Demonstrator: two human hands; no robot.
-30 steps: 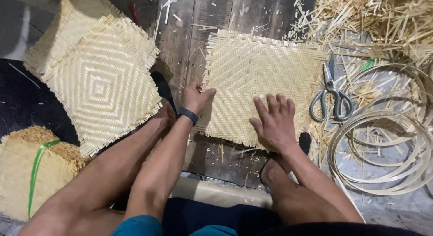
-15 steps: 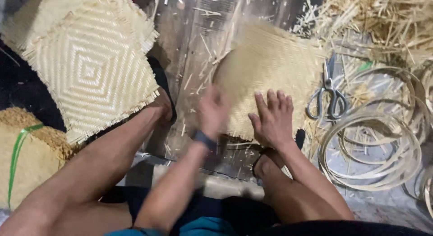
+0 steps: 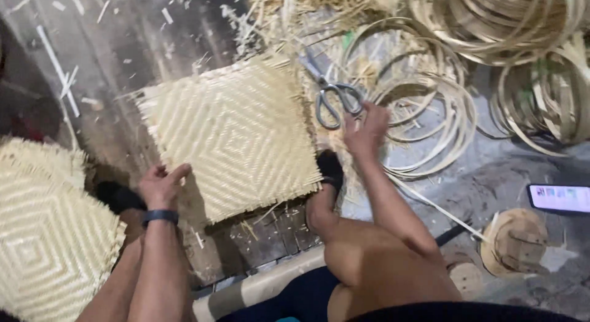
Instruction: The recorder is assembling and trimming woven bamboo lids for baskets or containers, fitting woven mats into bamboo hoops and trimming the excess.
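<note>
Head view: a person sits on the floor with a square woven mat (image 3: 230,134) lying flat on dark planks (image 3: 123,57) between the feet. The left hand (image 3: 161,185) rests at the mat's lower left corner, fingers loosely curled and slightly apart, touching the fringe but clamped on nothing. The right hand (image 3: 366,126) is just past the mat's right edge, among thin bent strips, its fingertips close together and just beside the handles of a pair of scissors (image 3: 332,94); whether it already grips anything cannot be told.

The mat's diamond-pattern weave looks complete across its face, but loose strip ends bristle along all four edges, so trimming and edging appear to be what remains. A second woven mat (image 3: 46,236) with the same raw fringe lies at lower left. Coiled hoops (image 3: 430,113) lie to the right of the scissors, with more coils (image 3: 541,82) farther right, none fitted to either mat. Cut scraps (image 3: 307,5) are heaped at the top. A phone (image 3: 560,199) and a round wooden disc (image 3: 516,242) lie well apart at the right.
</note>
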